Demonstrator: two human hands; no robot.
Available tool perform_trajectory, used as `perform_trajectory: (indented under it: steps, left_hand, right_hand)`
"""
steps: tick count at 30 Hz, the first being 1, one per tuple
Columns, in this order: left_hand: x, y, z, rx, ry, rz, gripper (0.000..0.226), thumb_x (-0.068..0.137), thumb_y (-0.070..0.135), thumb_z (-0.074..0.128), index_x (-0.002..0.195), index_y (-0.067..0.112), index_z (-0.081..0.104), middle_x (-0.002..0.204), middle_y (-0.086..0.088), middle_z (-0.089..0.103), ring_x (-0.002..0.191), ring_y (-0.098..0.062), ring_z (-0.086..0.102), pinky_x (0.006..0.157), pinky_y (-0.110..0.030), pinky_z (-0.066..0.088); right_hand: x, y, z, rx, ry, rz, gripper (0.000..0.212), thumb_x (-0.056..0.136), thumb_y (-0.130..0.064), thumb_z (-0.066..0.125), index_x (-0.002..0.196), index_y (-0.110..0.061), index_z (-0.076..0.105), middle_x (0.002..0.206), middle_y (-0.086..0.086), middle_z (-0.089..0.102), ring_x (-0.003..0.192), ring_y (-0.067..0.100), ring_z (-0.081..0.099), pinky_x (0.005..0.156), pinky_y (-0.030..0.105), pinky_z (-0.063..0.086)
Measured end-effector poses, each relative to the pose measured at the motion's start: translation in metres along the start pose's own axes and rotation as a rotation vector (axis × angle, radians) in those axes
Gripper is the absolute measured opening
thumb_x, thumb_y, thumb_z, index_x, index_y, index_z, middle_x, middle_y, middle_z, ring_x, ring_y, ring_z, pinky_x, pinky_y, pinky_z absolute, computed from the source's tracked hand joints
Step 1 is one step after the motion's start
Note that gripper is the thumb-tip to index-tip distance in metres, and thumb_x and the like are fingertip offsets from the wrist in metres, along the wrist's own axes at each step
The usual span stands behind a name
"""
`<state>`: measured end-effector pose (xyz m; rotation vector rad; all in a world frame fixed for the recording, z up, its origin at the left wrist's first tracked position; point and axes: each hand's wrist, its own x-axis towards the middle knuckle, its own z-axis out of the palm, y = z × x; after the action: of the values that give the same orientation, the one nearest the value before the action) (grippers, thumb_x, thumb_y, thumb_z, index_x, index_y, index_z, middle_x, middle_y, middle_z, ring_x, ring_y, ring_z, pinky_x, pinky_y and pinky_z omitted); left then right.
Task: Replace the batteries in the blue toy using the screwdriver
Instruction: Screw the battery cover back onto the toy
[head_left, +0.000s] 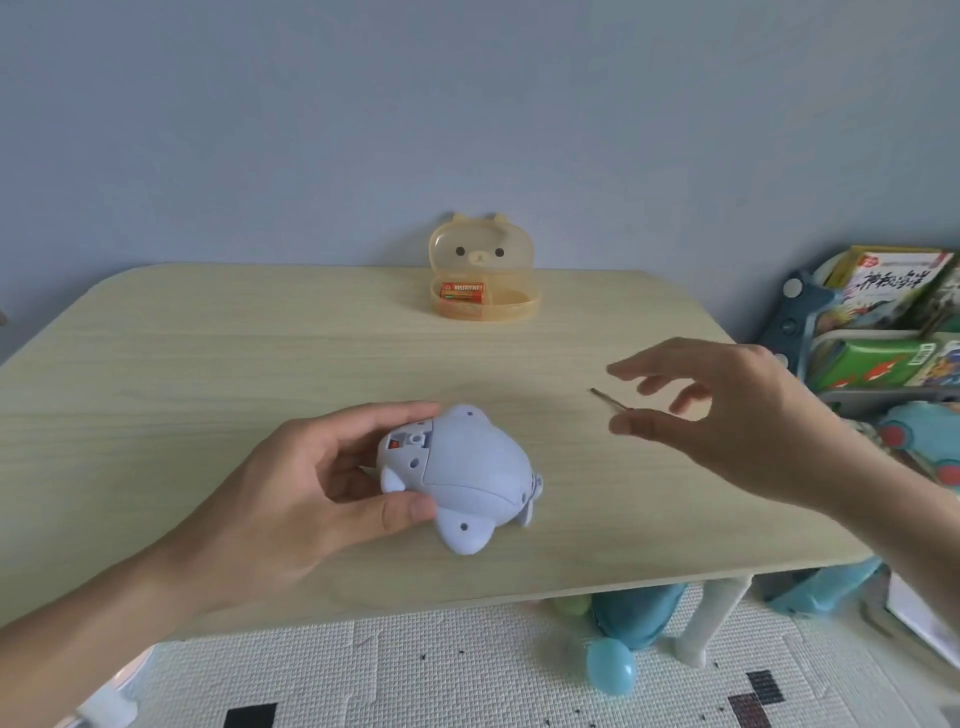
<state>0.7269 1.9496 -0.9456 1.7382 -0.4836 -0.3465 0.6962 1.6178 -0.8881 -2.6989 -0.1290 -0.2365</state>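
The blue toy (467, 478) lies belly-up on the light wooden table (208, 364), its underside showing a small red switch and screw holes. My left hand (311, 493) grips its left end between thumb and fingers. My right hand (727, 415) hovers over the table to the right of the toy, fingers spread. Only the thin metal tip of the screwdriver (605, 397) shows, just left of my right thumb; its handle is hidden by the hand. At the table's far edge an orange battery (461, 291) rests in an open yellow bear-shaped case (514, 306).
A rack of children's books (883, 322) and teal toys stand to the right of the table. Under the table's front right corner are a table leg (711, 618), a teal ball (610, 670) and a foam floor mat (415, 670).
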Motion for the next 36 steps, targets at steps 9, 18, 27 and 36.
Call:
perform_trajectory:
  steps: [9,18,27,36]
  left_hand:
    - [0.001,-0.006,0.003,0.005,0.042,0.040,0.066,0.067,0.039,0.091,0.130,0.045,0.071,0.125,0.002,0.080,0.113,-0.031,0.076,0.101,-0.037,0.060]
    - [-0.002,0.001,0.007,-0.008,0.049,0.037,0.060,0.074,0.016,0.096,0.124,0.040,0.074,0.127,0.001,0.078,0.100,-0.019,0.081,0.090,-0.031,0.065]
    - [-0.005,0.001,0.007,0.071,0.137,0.119,0.072,0.063,0.030,0.096,0.128,0.041,0.069,0.124,0.001,0.077,0.105,-0.017,0.075,0.094,-0.029,0.060]
    - [-0.006,0.004,0.009,0.092,0.124,0.116,0.057,0.066,0.034,0.092,0.118,0.038,0.070,0.120,0.005,0.079,0.101,-0.021,0.073,0.097,-0.047,0.058]
  right_hand:
    - [0.001,0.052,0.005,-0.082,-0.032,0.195,0.006,0.082,-0.049,0.078,0.082,-0.043,0.076,0.090,-0.014,0.074,0.088,0.003,0.068,0.085,0.045,0.059]
    - [-0.005,0.010,-0.011,0.234,0.141,0.012,0.010,0.091,-0.021,0.075,0.089,-0.030,0.076,0.079,-0.011,0.080,0.072,0.007,0.077,0.072,0.021,0.062]
    - [-0.028,-0.066,-0.010,0.334,0.188,-0.365,0.012,0.087,-0.025,0.084,0.098,-0.030,0.082,0.080,-0.016,0.079,0.074,0.007,0.078,0.073,0.021,0.062]
    - [-0.029,-0.074,-0.009,0.236,0.230,-0.411,0.008,0.089,-0.024,0.080,0.096,-0.028,0.082,0.079,-0.017,0.077,0.071,0.007,0.076,0.067,0.023,0.059]
